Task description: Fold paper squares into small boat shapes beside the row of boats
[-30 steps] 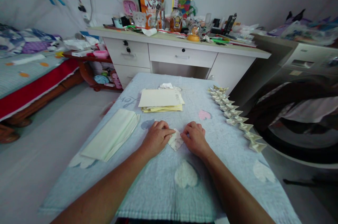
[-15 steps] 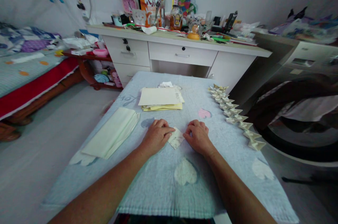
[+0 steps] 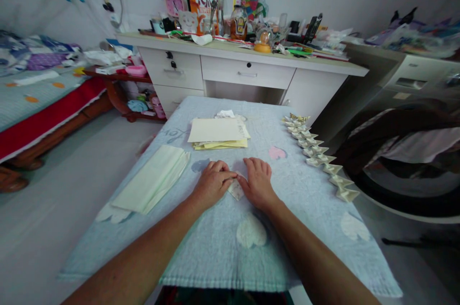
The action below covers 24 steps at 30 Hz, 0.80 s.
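A small folded piece of paper [image 3: 236,192] lies flat on the cloth between my hands, partly covered by them. My left hand [image 3: 212,183] is closed at the paper's left side, its thumb and forefinger pinching the upper edge. My right hand [image 3: 259,183] lies on the other side with its fingers stretched forward and its thumb pressing on the paper near the left fingertips. Beyond my hands rests a stack of cream and yellow paper sheets [image 3: 215,130]. To the left are long folded pale sheets [image 3: 151,180].
A light blue cloth [image 3: 201,257] with heart prints covers the table. Along its right side runs a row of folded paper pieces [image 3: 316,153]. Crumpled white paper [image 3: 225,114] sits behind the stack. A cluttered white desk [image 3: 247,75] stands behind, with a washing machine [image 3: 413,84] at right.
My right hand has shifted left over the paper; its curled fingers have straightened and its thumb has come close to the left fingertips. The left hand stays almost where it was.
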Each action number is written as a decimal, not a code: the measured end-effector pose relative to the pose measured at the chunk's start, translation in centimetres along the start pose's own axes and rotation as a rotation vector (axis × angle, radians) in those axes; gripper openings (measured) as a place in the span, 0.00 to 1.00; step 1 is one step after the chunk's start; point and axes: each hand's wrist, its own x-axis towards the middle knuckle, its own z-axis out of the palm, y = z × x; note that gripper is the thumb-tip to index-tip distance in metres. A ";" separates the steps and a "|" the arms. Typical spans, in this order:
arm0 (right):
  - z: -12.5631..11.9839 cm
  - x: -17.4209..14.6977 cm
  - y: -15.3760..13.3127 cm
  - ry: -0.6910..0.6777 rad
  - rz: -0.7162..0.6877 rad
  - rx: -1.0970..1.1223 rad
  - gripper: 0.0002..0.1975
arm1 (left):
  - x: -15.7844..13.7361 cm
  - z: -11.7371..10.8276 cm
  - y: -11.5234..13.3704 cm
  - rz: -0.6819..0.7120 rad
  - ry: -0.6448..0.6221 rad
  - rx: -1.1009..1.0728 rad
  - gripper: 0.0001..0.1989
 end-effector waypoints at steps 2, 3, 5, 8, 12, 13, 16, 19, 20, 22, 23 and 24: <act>0.6 0.0 -0.4 -0.021 -0.006 -0.060 0.28 | 0.0 0.0 0.0 0.001 -0.003 -0.004 0.13; 0.8 -0.1 -0.5 -0.029 -0.005 -0.081 0.29 | 0.0 0.0 0.1 0.002 -0.005 -0.009 0.14; 1.0 -0.1 -0.5 -0.039 -0.003 -0.107 0.31 | -0.1 -0.1 0.1 0.003 -0.009 -0.019 0.15; 1.1 -0.1 -0.5 -0.049 0.002 -0.117 0.34 | -0.4 -0.3 -0.1 -0.007 -0.023 -0.002 0.17; 1.0 -0.1 -0.5 -0.056 -0.007 -0.119 0.34 | -0.6 -0.7 -0.5 -0.038 -0.069 0.062 0.20; 1.0 -0.1 -0.4 -0.055 -0.011 -0.121 0.34 | -0.6 -0.8 -0.6 -0.041 -0.085 0.069 0.20; 1.2 -0.1 -0.4 -0.044 -0.012 -0.134 0.34 | -0.5 -1.1 -0.7 -0.043 -0.128 0.076 0.20; 1.5 -0.1 -0.4 -0.031 -0.001 -0.140 0.35 | -0.4 -1.2 -0.7 -0.052 -0.147 0.078 0.21; 1.5 -0.1 -0.4 -0.027 0.001 -0.136 0.36 | -0.4 -1.2 -0.7 -0.055 -0.147 0.078 0.21; 1.4 0.0 -0.4 -0.026 0.003 -0.123 0.38 | -0.4 -1.2 -0.6 -0.058 -0.146 0.080 0.20; 1.3 0.0 -0.4 -0.027 0.005 -0.117 0.38 | -0.3 -1.2 -0.6 -0.059 -0.146 0.082 0.20; 1.2 0.0 -0.4 -0.030 0.009 -0.110 0.38 | -0.3 -1.2 -0.6 -0.058 -0.147 0.083 0.20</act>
